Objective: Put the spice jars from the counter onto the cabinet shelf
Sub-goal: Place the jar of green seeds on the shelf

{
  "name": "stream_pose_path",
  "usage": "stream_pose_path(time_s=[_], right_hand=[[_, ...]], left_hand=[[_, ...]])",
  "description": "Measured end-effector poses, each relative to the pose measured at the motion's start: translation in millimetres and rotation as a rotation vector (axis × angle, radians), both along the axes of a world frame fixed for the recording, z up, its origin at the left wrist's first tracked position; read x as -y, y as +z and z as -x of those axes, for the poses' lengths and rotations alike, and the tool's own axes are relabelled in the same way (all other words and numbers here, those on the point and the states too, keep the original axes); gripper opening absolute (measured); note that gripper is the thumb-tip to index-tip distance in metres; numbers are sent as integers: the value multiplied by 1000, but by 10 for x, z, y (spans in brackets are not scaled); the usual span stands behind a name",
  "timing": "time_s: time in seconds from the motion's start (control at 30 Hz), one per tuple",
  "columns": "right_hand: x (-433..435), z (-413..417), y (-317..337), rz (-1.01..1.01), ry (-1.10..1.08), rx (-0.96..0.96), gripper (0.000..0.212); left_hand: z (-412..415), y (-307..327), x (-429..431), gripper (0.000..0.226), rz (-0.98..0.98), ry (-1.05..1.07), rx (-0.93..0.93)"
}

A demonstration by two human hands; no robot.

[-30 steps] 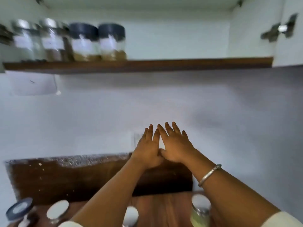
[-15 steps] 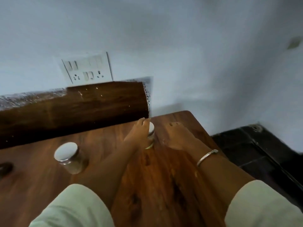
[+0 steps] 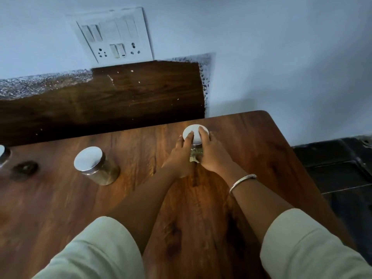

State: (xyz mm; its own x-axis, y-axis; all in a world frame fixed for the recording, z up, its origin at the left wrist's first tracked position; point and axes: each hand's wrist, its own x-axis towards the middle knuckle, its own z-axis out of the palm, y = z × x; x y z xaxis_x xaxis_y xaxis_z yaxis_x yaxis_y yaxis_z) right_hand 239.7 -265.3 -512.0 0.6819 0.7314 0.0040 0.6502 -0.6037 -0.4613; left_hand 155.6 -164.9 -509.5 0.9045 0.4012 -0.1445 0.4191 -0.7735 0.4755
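A glass spice jar (image 3: 195, 135) with a silver lid stands on the wooden counter (image 3: 251, 150) near its far right corner. My left hand (image 3: 180, 156) grips its left side, and my right hand (image 3: 213, 154) grips its right side, fingers reaching over the lid's rim. A second silver-lidded jar (image 3: 95, 166) with brown contents stands apart to the left. Only the edge of a third jar (image 3: 3, 154) shows at the far left. The cabinet shelf is out of view.
A dark knot or stain (image 3: 25, 169) marks the counter at the left. A wooden backsplash (image 3: 120, 97) and a white switch and socket panel (image 3: 114, 35) lie behind. The counter ends at the right above a dark floor (image 3: 332, 170).
The view dropped from the shelf with its jars to the counter. Both hands came down from the wall and closed round the right-hand jar.
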Motion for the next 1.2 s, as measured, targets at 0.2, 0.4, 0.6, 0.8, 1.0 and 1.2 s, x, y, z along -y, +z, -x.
stream_pose_path(time_s=[0.2, 0.4, 0.6, 0.8, 1.0, 1.2], right_hand=[[-126, 86, -121, -164, -92, 16, 64], [78, 238, -176, -271, -167, 20, 70], [406, 567, -129, -465, -347, -142, 96], [473, 895, 207, -605, -443, -336, 92], [354, 1346, 702, -756, -423, -392, 81], [212, 1735, 1089, -772, -156, -481, 54]], left_hand=[[18, -144, 76, 109, 99, 80, 66], [139, -147, 219, 105, 239, 95, 204], [475, -40, 348, 108, 285, -4, 410], [827, 258, 398, 111, 263, -82, 551], [1194, 602, 441, 107, 299, -53, 705], [1744, 1072, 24, 107, 735, -67, 718]])
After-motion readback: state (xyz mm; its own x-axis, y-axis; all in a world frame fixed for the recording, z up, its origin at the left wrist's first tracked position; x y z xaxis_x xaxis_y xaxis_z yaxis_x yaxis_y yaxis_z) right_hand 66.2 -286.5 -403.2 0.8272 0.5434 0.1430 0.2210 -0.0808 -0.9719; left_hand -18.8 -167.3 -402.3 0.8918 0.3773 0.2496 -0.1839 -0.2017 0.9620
